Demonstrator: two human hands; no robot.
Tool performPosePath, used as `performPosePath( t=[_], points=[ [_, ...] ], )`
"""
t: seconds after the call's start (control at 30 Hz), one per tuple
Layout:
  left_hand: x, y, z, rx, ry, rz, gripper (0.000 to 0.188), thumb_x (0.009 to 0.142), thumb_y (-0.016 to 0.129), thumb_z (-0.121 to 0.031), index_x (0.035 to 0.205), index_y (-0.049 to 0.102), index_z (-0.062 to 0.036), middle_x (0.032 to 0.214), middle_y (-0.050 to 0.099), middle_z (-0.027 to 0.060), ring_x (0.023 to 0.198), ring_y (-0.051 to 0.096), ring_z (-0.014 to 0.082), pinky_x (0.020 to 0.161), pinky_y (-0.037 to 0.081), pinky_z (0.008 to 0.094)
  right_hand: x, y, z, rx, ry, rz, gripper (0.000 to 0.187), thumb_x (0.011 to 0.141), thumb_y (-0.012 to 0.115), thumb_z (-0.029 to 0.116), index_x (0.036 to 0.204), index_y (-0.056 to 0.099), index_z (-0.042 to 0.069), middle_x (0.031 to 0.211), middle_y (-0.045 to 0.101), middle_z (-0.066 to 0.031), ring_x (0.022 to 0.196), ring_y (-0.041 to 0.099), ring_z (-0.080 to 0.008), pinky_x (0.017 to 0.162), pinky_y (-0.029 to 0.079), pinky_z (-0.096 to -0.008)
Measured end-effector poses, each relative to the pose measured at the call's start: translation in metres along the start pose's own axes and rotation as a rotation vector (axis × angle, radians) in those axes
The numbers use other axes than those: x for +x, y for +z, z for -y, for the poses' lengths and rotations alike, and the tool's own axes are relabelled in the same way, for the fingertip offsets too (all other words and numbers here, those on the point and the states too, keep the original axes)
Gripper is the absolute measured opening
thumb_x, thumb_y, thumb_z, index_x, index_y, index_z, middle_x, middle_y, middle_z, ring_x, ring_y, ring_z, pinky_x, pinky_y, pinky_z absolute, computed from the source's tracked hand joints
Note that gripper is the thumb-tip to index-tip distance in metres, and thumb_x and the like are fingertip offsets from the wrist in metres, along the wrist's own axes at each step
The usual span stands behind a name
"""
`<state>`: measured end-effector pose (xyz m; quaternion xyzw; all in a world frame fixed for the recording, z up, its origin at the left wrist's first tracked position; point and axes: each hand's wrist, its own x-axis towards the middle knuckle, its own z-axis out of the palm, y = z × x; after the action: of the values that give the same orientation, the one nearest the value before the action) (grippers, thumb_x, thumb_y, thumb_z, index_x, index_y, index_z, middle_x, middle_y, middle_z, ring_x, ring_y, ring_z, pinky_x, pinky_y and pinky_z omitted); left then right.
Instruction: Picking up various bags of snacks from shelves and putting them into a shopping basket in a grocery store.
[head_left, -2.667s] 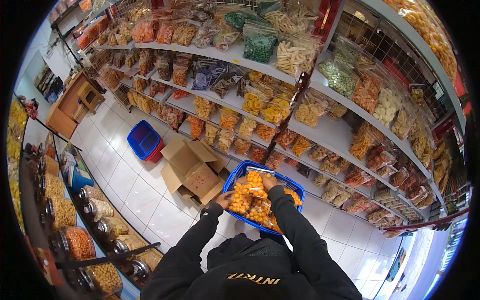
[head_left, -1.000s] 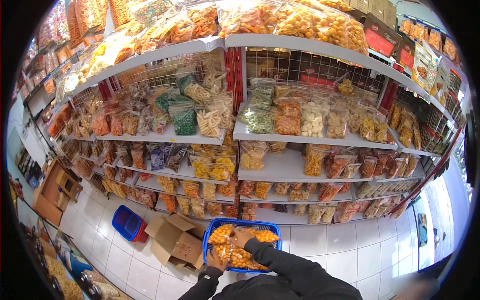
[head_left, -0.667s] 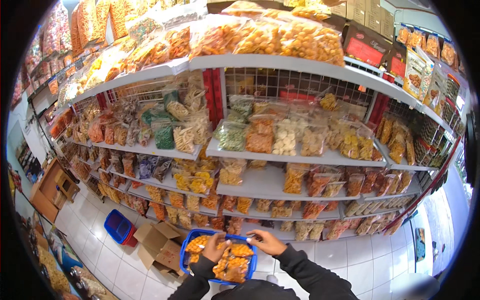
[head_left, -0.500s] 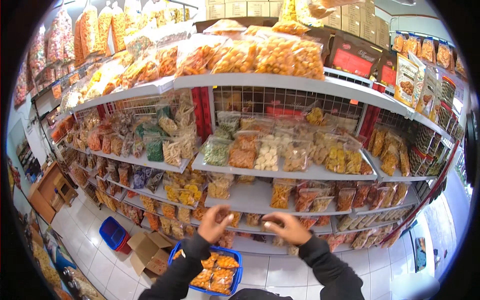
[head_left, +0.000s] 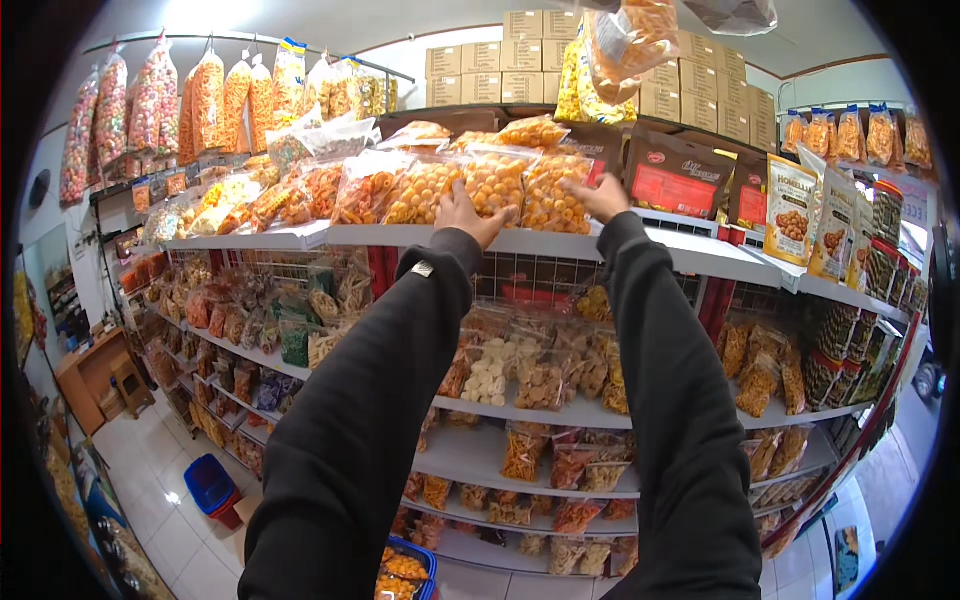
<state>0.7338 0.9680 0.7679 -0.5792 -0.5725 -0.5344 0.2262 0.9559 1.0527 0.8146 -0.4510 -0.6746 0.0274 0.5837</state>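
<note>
Both my arms stretch up to the top shelf [head_left: 420,236]. My left hand [head_left: 468,218] lies against the front of the clear bags of round orange snacks [head_left: 492,186], thumb spread out to the right and fingers apart. At the right edge of a clear bag of orange ring-shaped snacks [head_left: 556,200], my right hand [head_left: 604,198] touches the plastic with its fingers apart. Neither hand is closed round a bag. More clear snack bags [head_left: 366,188] stand in a row to the left of my hands.
Dark pouches with red panels [head_left: 677,178] stand to the right on the top shelf. Bags of yellow snacks [head_left: 590,90] hang overhead. Lower shelves hold many snack bags [head_left: 486,372]. A blue basket of orange snack bags [head_left: 430,572] is on the floor below, partly hidden by my arm.
My hands have risen from in front of the lower shelves to the snack bags on the top shelf. The view has tilted upward, leaving the floor basket at the lower edge.
</note>
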Motion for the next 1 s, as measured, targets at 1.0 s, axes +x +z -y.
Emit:
performPosePath(
  t=[1.0],
  points=[
    [-0.098, -0.061, 0.024, -0.642, 0.189, -0.267, 0.091, 0.068, 0.083, -0.019, 0.135, 0.025, -0.0030, 0.126, 0.040, 0.0216, 0.115, 0.048, 0.0332, 0.096, 0.042, 0.0426, -0.148, -0.050, 0.053, 0.816, -0.162, 0.092, 0.070, 0.074, 0.080, 0.017, 0.122, 0.034, -0.004, 0.108, 0.053, -0.0158, 0.099, 0.060, -0.0211, 0.080, 0.054, -0.0280]
  ],
)
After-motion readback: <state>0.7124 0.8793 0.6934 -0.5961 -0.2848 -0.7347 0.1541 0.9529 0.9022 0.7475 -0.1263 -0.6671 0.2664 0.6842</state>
